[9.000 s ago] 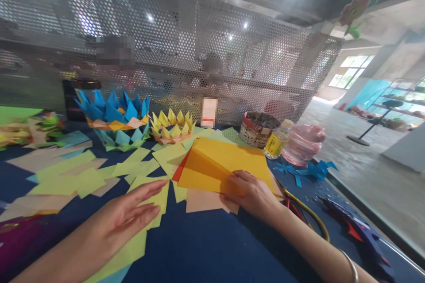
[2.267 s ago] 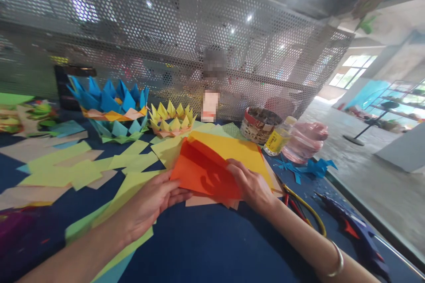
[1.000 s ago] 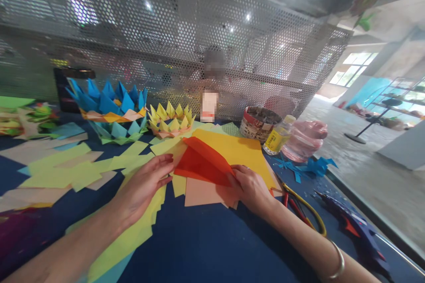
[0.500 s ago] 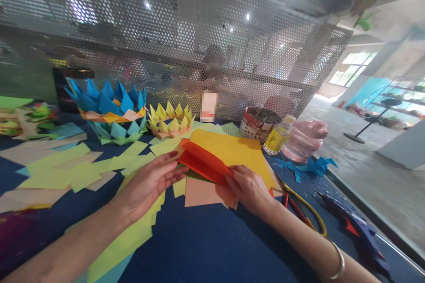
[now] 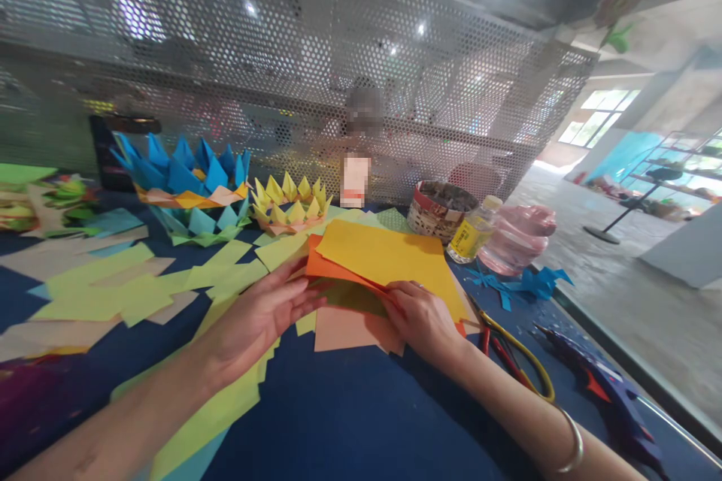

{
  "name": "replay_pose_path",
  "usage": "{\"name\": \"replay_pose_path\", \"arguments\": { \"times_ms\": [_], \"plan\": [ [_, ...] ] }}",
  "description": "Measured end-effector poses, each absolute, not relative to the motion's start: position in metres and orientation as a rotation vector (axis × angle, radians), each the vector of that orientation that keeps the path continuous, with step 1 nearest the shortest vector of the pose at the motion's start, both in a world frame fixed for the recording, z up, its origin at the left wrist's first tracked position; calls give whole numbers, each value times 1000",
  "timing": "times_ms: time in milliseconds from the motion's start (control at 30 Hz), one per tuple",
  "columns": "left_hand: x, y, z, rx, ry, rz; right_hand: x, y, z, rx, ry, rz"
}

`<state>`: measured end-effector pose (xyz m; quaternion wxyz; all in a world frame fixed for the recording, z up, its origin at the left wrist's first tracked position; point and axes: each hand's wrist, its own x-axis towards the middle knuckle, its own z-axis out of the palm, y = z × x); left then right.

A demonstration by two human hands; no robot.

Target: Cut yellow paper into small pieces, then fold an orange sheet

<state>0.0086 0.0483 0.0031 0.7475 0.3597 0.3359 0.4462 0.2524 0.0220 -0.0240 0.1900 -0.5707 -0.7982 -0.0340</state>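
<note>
Orange paper point(image 5: 330, 269) is seen at the centre of the frame, mostly covered by a yellow sheet point(image 5: 389, 248), with a strip left showing along the left and lower side. Its lower edge is bowed upward, and a shaded greenish surface is seen below that edge. At the right end of the strip, the paper is pinched between the thumb and fingers of the right hand point(image 5: 423, 319), around whose wrist a bracelet point(image 5: 576, 443) is worn. The left hand point(image 5: 256, 323) is held half open at the left end of the strip, fingers pointed toward the paper; whether anything is gripped by it cannot be told, as the fingertips are partly hidden there.

Just below, a peach sheet point(image 5: 353, 331) is laid on the blue table point(image 5: 327, 413). Green sheets point(image 5: 203, 417) are spread beneath the left forearm. At the left of the frame, a blue crown point(image 5: 186, 173) is placed beside a smaller yellow crown point(image 5: 293, 219). Right of centre, a basket point(image 5: 434, 222), a bottle point(image 5: 471, 237) and a pink bag point(image 5: 516, 240) are lined up close together, with blue scraps point(image 5: 535, 284) strewn below the bag. At the lower right, a glue gun point(image 5: 612, 391) is laid near a yellow handle point(image 5: 535, 364). The upper part is filled by a mesh screen point(image 5: 282, 52).
</note>
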Motion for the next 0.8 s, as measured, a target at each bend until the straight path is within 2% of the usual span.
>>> {"name": "replay_pose_path", "arguments": {
  "times_ms": [167, 500, 800],
  "plan": [
    [10, 45, 2, 743, 937, 924, 256, 26, -23, -1678, -2067, -40],
    [8, 52, -1, 568, 810, 830, 253, 11, -18, -1554, -2071, 256],
    [8, 52, -5, 651, 861, 860, 252, 11, -17, -1506, -2103, 194]
  ]
}}
